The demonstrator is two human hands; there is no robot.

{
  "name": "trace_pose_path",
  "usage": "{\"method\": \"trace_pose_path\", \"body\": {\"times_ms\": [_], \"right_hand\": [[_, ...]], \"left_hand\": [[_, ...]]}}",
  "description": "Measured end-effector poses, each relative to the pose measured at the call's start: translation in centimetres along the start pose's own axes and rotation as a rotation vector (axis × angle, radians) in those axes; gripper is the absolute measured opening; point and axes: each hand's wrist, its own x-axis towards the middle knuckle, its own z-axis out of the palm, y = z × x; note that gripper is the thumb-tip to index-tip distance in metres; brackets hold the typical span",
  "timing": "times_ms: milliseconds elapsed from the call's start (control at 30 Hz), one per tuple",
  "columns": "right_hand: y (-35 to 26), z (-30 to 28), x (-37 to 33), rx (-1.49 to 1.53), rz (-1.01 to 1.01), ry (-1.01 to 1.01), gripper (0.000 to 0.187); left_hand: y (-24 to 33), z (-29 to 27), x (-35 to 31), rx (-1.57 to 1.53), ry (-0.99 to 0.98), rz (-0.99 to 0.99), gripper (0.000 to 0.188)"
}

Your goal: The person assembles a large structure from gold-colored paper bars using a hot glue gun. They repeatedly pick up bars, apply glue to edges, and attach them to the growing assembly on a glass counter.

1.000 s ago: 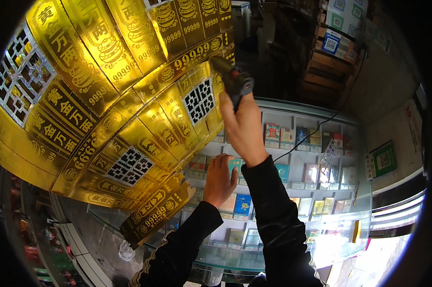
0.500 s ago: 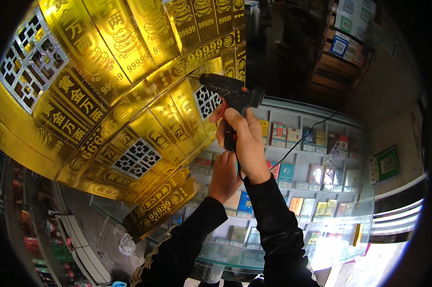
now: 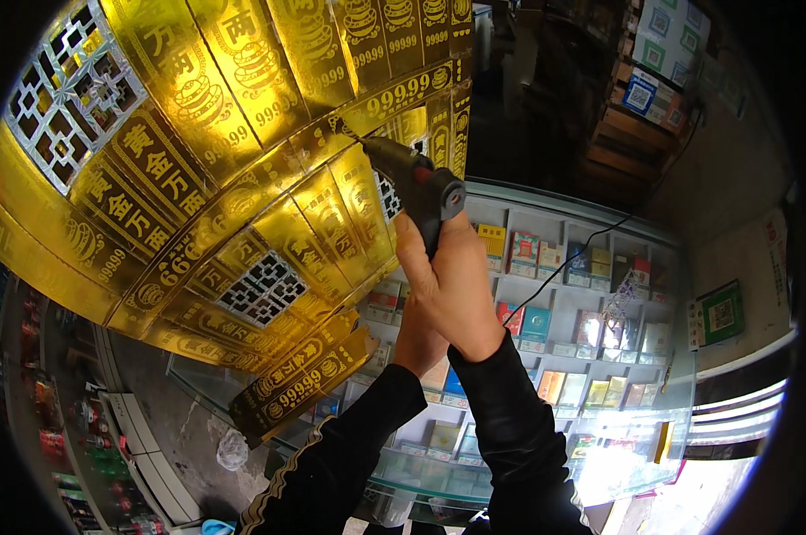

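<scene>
My right hand [image 3: 459, 290] is closed round the handle of a black glue gun [image 3: 412, 178]. Its nozzle points up and left, at a seam of a large structure of shiny gold printed card [image 3: 269, 169]. Whether the tip touches the card or stops just short, I cannot tell. My left hand [image 3: 418, 339] is just below and behind the right one; its fingers are hidden. Silver lattice windows [image 3: 265, 287] are set into the gold panels. A narrow gold strip [image 3: 305, 379] sticks out at the structure's lower edge.
Under my arms is a glass display counter [image 3: 510, 455] with several small boxes [image 3: 535, 323] in compartments. A black cord [image 3: 559, 263] runs across it to the right. Shelves of bottles [image 3: 100, 446] stand at the lower left, and a crumpled clear plastic bag [image 3: 232, 450] lies nearby.
The glue gun has turned, so its back end faces me more, and its nozzle is lower along the gold seam. My left hand has slipped further behind the right. The gold structure sits slightly further right.
</scene>
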Motion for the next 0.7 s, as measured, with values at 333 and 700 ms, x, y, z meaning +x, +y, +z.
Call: {"method": "trace_pose_path", "body": {"times_ms": [333,700], "right_hand": [[-0.4,0.0,-0.4,-0.151,0.054,0.156,0.032],[3.3,-1.4,5.1,0.636,0.306,0.28,0.02]], "left_hand": [[-0.7,-0.3,-0.8,0.507,-0.155,0.103,0.037],[-1.5,0.8,-0.9,0.501,-0.01,0.155,0.033]]}}
